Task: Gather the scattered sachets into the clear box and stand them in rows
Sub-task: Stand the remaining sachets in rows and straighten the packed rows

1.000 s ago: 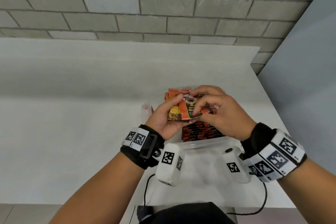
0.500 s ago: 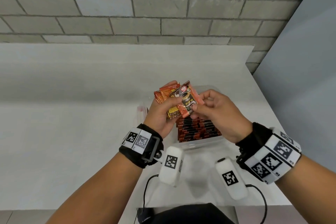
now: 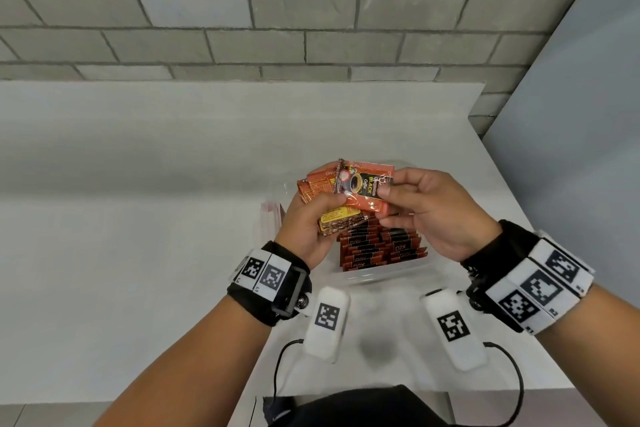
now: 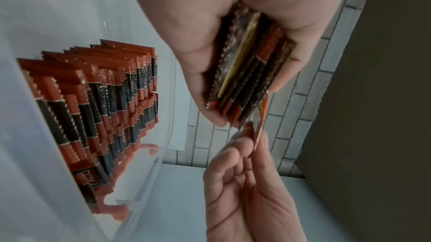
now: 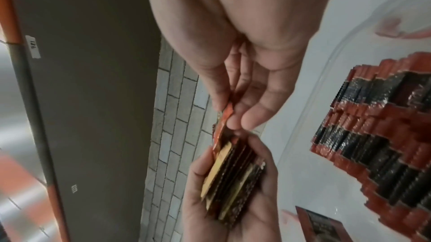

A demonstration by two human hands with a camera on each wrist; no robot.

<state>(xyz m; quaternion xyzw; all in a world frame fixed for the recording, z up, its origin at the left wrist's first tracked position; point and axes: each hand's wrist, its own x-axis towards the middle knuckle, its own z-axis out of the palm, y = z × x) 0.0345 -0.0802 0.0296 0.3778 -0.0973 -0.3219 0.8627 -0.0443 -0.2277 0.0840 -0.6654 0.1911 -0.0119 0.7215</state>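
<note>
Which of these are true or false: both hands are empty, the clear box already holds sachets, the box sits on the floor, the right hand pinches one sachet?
1. Both hands are empty. False: the left hand grips a stack of sachets.
2. The clear box already holds sachets. True: rows of sachets stand inside.
3. The box sits on the floor. False: it is on the white table.
4. The right hand pinches one sachet. True.

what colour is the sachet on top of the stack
Orange with a black label panel and a coffee cup picture on the top sachet; head view.

The hands [image 3: 374,215] cover much of the clear box [image 3: 388,272] and its far sachets [image 3: 381,246].
</note>
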